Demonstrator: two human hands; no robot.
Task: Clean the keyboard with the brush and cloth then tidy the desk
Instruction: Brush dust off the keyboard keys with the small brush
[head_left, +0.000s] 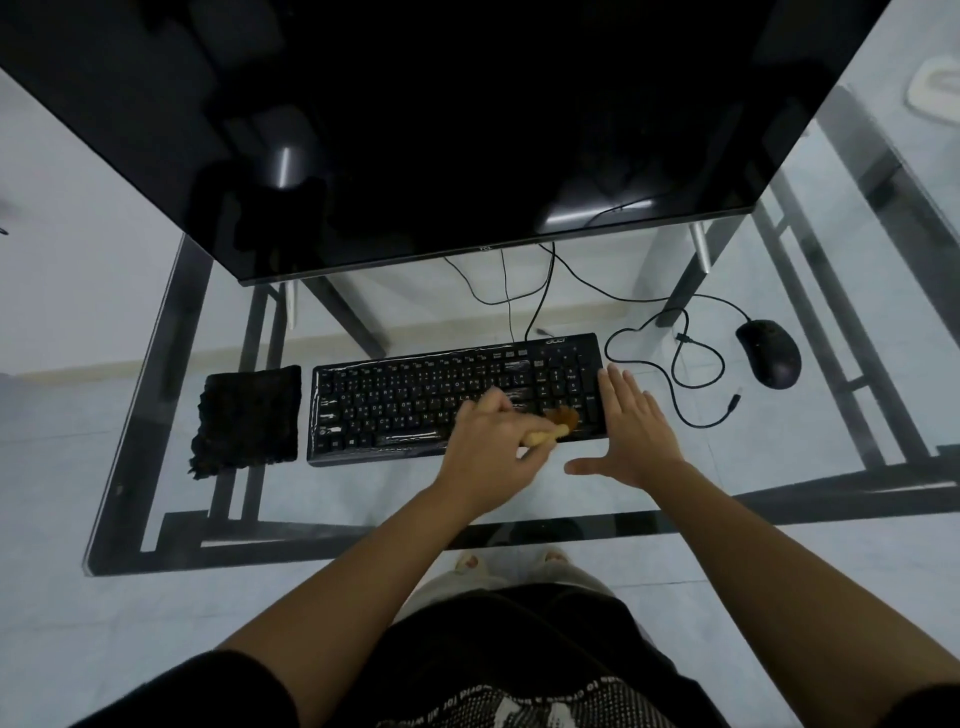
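Looming over the glass desk (363, 499), a dark monitor (467, 130) stands behind the keyboard (405, 400). The cloth (249, 415) lies just left of the keyboard, the mouse (769, 353) well right. The right hand (636, 431), fingers straight, rests at the keyboard's right end. The left hand (488, 452) grips the brush (558, 420), bristles on the right-hand keys.

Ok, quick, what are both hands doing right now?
Left hand: closed around the brush, bristles on the keyboard.
Right hand: open, fingers straight, holding nothing, at the keyboard's right end.
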